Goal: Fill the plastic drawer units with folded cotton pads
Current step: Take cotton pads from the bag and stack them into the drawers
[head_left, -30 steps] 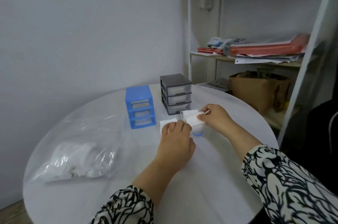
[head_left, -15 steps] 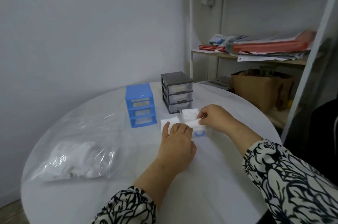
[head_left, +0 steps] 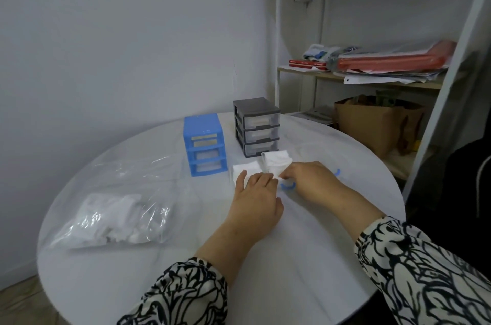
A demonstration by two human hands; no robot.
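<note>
Working at the middle of the round table [head_left: 186, 271], the left hand [head_left: 256, 198] lies with straight fingers on a cotton pad [head_left: 245, 169], probably to steady it, while the right hand [head_left: 305, 178] pinches another pad at the clear drawer [head_left: 276, 160] pulled out beside it. Both sit just before the blue drawer unit [head_left: 204, 144] and gray drawer unit [head_left: 256, 125], with the bag of spare pads [head_left: 114, 215] at the left. No readable writing shows.

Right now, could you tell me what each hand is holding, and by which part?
The right hand pinches a folded cotton pad at its near edge. The left hand holds nothing; its straight fingers press another pad on the table.
</note>
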